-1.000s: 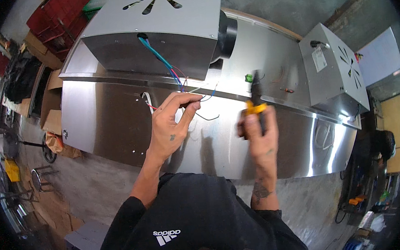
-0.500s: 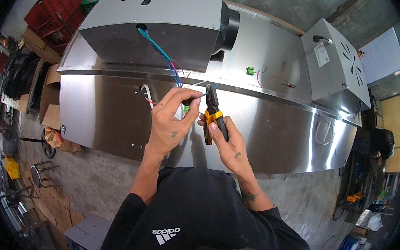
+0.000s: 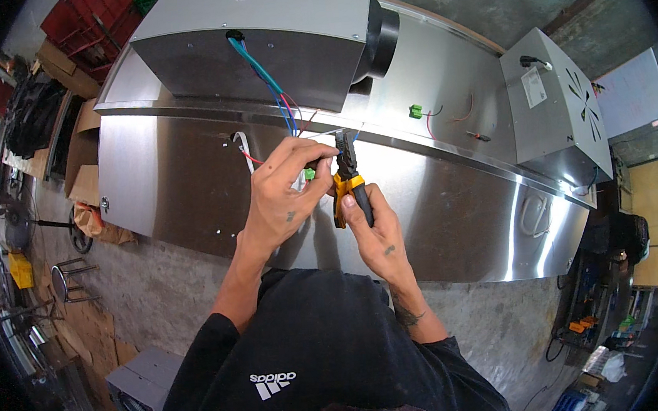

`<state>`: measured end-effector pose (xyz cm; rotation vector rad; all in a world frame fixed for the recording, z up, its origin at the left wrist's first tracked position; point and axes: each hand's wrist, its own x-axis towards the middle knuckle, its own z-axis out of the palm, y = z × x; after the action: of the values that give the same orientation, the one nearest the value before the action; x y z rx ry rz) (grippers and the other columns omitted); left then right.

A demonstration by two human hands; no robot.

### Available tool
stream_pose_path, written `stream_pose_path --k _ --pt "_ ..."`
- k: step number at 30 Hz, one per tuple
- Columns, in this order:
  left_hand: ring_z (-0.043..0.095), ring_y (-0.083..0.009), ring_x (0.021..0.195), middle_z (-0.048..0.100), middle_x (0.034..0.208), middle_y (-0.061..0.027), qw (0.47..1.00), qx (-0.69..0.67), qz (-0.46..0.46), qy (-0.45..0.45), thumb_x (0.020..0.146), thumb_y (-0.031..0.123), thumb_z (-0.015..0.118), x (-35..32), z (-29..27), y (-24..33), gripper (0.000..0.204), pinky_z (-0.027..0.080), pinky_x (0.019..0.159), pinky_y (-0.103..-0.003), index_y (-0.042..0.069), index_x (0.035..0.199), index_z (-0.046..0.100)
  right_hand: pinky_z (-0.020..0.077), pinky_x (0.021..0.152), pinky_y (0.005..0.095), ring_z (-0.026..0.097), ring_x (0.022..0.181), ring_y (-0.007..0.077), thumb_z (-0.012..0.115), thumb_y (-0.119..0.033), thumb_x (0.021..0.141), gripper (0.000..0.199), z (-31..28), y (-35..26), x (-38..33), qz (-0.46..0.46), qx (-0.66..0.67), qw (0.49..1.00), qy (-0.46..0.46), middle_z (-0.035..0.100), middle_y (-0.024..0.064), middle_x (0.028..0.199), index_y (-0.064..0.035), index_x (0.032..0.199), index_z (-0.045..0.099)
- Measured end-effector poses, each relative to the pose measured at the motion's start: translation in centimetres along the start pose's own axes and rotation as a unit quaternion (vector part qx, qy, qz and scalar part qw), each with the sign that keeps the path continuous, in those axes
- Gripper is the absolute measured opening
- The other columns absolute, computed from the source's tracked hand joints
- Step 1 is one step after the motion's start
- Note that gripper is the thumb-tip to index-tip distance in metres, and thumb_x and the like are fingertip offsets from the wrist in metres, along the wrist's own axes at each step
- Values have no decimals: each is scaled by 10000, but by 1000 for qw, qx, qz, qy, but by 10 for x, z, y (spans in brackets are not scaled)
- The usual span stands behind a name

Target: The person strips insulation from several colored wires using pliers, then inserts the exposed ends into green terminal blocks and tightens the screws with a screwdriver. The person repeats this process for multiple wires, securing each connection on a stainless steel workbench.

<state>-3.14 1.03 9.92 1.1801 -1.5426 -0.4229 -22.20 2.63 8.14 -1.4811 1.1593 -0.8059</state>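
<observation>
My left hand [image 3: 282, 184] is closed, thumb and fingertips pinching a thin blue wire [image 3: 357, 136] that crosses the jaws of the pliers. The pliers [image 3: 349, 182], with yellow and black handles, are gripped in my right hand [image 3: 379, 231], jaws pointing away from me. Both hands nearly meet over the shiny metal panel [image 3: 453, 211]. A small green connector [image 3: 310, 174] shows between them, partly covered by my left fingers. From a hole in the grey metal box [image 3: 256, 64] comes a teal-sleeved cable [image 3: 260, 70], which splits into blue and red wires running toward my left hand.
Farther right lie a second green connector [image 3: 416, 111] with thin wires and a small screwdriver-like tool [image 3: 479, 137]. Another grey box [image 3: 545, 103] stands at the right end. A white cable [image 3: 244, 152] rises from the panel left of my hand. A stool [image 3: 72, 280] stands at left.
The pliers and my right hand have shifted slightly, with the jaws a little nearer my left fingertips. My left hand keeps its pinch, and the view has moved slightly.
</observation>
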Motion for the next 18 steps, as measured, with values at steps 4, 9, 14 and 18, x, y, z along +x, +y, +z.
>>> stream_pose_path --k 4,9,14,18 --pt "755 -192 985 758 1085 -120 1000 4 2 7 938 -24 760 -1 1 -1 199 601 835 -320 -7 1135 783 447 609 350 534 686 131 586 -446 1138 453 3 0 1 -3 -3 1000 5 586 63 738 6 1120 581" --pt "754 -189 977 759 1085 -122 1000 7 4 10 937 -23 763 0 1 0 199 603 828 -322 -2 1135 782 446 606 346 531 675 128 581 -445 1140 448 4 1 0 -3 12 1000 -3 585 62 728 2 1125 573" --pt "755 -195 962 761 1076 -118 1000 6 8 7 930 -22 774 1 0 1 199 606 826 -329 -1 1127 781 449 608 346 539 677 130 573 -449 1143 453 6 0 0 3 11 1000 -11 587 64 733 4 1139 567" --pt "761 -202 975 769 1062 -123 1000 13 17 4 915 -30 784 1 0 0 191 609 832 -336 -9 1105 775 460 617 362 551 671 148 570 -439 1144 447 6 -3 0 7 -8 1000 -8 595 76 736 8 1146 563"
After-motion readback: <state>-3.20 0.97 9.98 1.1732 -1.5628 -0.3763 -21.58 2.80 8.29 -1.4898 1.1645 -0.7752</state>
